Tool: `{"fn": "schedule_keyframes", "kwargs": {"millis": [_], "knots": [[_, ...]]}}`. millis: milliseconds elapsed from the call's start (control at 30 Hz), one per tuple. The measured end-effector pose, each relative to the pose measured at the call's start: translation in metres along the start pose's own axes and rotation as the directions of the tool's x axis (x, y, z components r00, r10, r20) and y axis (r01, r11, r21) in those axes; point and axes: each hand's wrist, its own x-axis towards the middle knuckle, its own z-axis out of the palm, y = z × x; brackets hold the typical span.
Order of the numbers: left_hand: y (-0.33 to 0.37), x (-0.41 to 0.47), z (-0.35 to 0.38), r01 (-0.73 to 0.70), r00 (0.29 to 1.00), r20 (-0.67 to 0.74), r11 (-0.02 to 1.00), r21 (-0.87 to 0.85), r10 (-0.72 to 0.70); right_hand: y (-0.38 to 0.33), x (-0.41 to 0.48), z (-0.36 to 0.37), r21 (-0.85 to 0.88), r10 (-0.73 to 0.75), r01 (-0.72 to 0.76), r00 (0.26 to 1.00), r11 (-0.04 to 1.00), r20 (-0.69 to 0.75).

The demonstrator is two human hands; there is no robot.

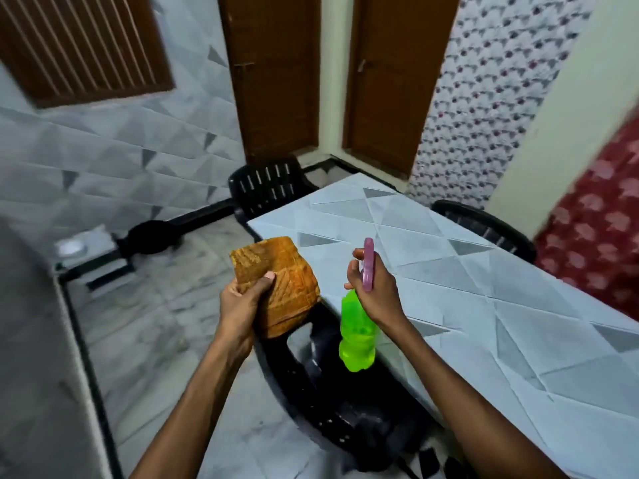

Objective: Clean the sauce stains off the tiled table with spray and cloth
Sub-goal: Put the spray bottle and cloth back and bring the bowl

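Fingers of the right hand clamp a hanging green spray bottle. At 9 o'clock, the left hand grips an orange cloth.

We are looking at a room in a home, seemingly a dining corner: black plastic chairs are sitting around a tiled table, and wooden doors are adjoining a tiled wall.
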Motion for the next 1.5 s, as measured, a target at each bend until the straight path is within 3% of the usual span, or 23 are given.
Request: {"fn": "schedule_keyframes", "kwargs": {"millis": [267, 500, 767, 933, 1067, 1300, 1500], "knots": [[0.062, 0.084, -0.176, -0.053, 0.992, -0.116, 0.998, 0.017, 0.055, -0.104, 0.035, 0.179, 0.14, -0.136, 0.111, 0.974, 0.984, 0.183], [0.109, 0.168, -0.277, -0.072, 0.961, -0.274, 0.994, -0.08, 0.047, -0.177, 0.083, 0.318, 0.265, -0.2, 0.122, 0.935, 0.956, 0.294], [0.142, 0.292, -0.351, -0.088, 0.929, -0.368, 0.989, -0.122, 0.037, -0.219, 0.184, 0.452, 0.249, -0.271, 0.19, 0.896, 0.95, 0.352], [0.179, 0.399, -0.384, -0.125, 0.909, -0.41, 0.988, -0.096, 0.075, -0.25, 0.279, 0.537, 0.174, -0.367, 0.323, 0.838, 0.93, 0.404], [0.221, 0.482, -0.406, -0.14, 0.889, -0.448, 0.987, -0.079, 0.09, -0.279, 0.351, 0.605, 0.211, -0.455, 0.403, 0.796, 0.89, 0.4], [0.275, 0.614, -0.458, -0.158, 0.843, -0.531, 0.983, -0.091, 0.086, -0.332, 0.46, 0.722, 0.283, -0.454, 0.356, 0.684, 0.891, 0.571], [0.3, 0.729, -0.531, -0.146, 0.821, -0.568, 0.984, -0.102, 0.063, -0.344, 0.536, 0.855, 0.299, -0.428, 0.308, 0.682, 0.903, 0.592]]}}
